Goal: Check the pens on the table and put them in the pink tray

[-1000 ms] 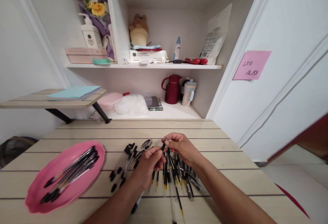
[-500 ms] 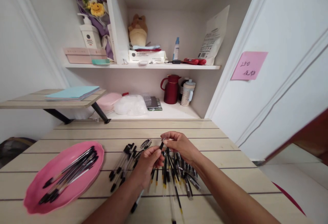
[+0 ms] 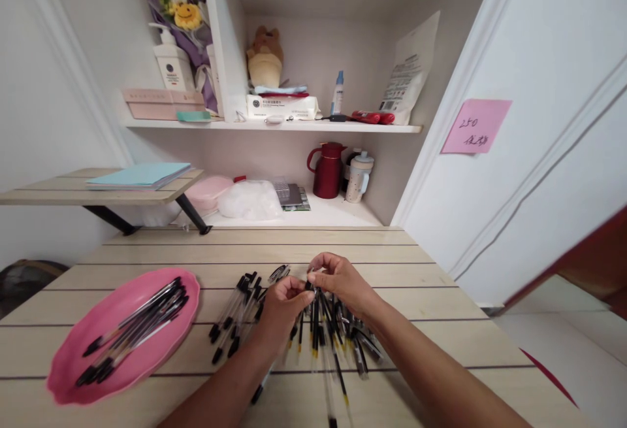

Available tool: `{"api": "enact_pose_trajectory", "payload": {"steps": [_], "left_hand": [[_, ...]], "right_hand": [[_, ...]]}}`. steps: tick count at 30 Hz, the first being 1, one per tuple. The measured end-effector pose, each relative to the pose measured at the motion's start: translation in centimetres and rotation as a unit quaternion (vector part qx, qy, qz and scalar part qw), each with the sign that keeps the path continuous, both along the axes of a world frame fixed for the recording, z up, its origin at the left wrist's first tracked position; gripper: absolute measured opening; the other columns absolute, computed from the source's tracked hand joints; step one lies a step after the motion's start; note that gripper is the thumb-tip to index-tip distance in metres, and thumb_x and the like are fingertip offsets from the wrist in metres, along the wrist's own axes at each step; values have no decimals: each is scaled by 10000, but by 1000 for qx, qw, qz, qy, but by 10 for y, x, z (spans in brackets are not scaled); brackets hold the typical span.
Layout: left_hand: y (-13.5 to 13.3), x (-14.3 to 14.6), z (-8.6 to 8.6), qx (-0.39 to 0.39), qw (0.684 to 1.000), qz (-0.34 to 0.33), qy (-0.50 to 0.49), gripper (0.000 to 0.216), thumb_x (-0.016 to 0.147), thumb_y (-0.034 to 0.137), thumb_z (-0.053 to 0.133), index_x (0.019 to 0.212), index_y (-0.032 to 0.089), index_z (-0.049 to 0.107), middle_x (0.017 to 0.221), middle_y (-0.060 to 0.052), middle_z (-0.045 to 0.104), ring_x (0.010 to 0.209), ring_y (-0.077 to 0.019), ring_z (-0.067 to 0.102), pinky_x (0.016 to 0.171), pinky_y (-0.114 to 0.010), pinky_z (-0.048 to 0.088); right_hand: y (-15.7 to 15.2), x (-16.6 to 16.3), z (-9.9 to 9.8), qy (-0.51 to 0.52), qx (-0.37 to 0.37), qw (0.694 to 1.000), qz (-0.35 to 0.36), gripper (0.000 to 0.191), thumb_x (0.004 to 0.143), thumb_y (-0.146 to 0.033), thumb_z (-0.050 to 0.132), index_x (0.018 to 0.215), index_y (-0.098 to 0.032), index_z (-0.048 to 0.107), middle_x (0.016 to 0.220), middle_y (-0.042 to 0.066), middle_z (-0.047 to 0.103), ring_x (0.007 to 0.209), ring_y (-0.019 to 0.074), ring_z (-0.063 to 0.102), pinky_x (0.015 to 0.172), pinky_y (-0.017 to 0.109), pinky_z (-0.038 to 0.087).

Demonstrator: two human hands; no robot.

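My left hand (image 3: 279, 307) and my right hand (image 3: 337, 279) meet above a pile of pens (image 3: 337, 340) on the wooden table (image 3: 431, 297). Both pinch one pen between them; its barrel runs down under my left hand to a black end (image 3: 257, 394). My right fingertips close on its upper black end. A smaller group of capped pens (image 3: 235, 313) lies just left of my hands. Farther left, a pink tray (image 3: 73, 369) holds several capped pens (image 3: 132, 330).
Behind the table a low ledge carries a red jug (image 3: 329, 170), a cup (image 3: 359, 176) and a plastic bag (image 3: 249, 199). A raised wooden shelf (image 3: 73, 196) with a blue folder stands at back left. A white door with a pink note (image 3: 474, 126) is at right.
My two hands have drawn closer together, so the pen's black end that showed between them is now covered by my fingertips. The rest is unchanged.
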State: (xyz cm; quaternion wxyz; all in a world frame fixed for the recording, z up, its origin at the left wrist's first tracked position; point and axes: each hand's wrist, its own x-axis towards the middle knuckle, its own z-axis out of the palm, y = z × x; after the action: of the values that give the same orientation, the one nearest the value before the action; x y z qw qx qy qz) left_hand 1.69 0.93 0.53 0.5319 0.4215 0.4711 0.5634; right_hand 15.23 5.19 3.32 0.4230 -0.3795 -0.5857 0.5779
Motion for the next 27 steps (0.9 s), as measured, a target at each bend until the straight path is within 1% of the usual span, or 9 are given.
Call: {"api": "enact_pose_trajectory", "payload": {"steps": [2,3,7,9,13,16,20,24,27], "left_hand": [[-1,0,1,-4,1000,-13,-6,185,531,200,702,593,145,537,532,33,517,510,-81,446,526,-201,320],[-1,1,2,-8,1000,-17,-3,177,542,199,693,603,147,534,539,27,529,521,-90,466,541,-208,333],[-2,2,3,-10,1000,-12,17,178,544,174,675,616,156,514,524,36,526,517,-91,476,539,-209,338],[-3,2,3,-10,1000,-3,17,188,533,175,675,612,157,505,511,47,509,500,-80,454,521,-201,325],[-2,2,4,-13,1000,-2,21,187,538,195,663,626,154,503,522,45,507,503,-80,454,512,-199,321],[0,2,1,3,999,15,46,190,525,177,661,614,154,496,501,57,475,486,-70,426,496,-191,308],[3,1,-4,20,997,37,71,199,518,177,666,600,156,485,470,75,441,444,-48,367,468,-179,279],[2,-2,-2,7,999,12,46,210,541,209,675,634,157,495,488,62,486,466,-63,430,486,-184,314],[1,-5,3,0,1000,-30,1,197,601,275,654,673,153,516,524,45,518,471,-69,467,488,-189,340]], "right_hand": [[-1,1,1,22,-14,999,27,282,603,-343,667,810,-164,599,706,-7,576,461,42,385,437,188,286],[-1,1,2,28,-17,999,30,274,613,-350,658,801,-159,605,731,3,584,462,40,384,441,191,294],[-1,0,2,10,-4,1000,-20,237,564,-327,701,620,-139,568,602,-16,543,457,42,363,441,192,287],[-1,0,1,2,-3,1000,-22,241,554,-318,710,648,-146,571,591,-27,531,458,44,365,438,190,279],[-1,2,0,22,-20,999,15,246,606,-337,664,763,-158,604,683,-13,569,449,38,368,434,192,276],[0,1,-2,10,-2,1000,-13,199,608,-316,658,697,-150,595,591,-30,530,435,40,340,430,195,263],[-1,-4,-6,-32,33,998,-31,171,651,-312,617,698,-154,572,534,-48,471,431,48,331,423,195,261],[0,-2,-6,-48,63,997,-4,187,693,-324,566,797,-171,539,629,-37,489,439,53,386,428,195,310],[3,12,-1,-77,91,993,-9,227,719,-319,524,907,-194,503,713,-31,498,459,60,420,449,205,347]]}}
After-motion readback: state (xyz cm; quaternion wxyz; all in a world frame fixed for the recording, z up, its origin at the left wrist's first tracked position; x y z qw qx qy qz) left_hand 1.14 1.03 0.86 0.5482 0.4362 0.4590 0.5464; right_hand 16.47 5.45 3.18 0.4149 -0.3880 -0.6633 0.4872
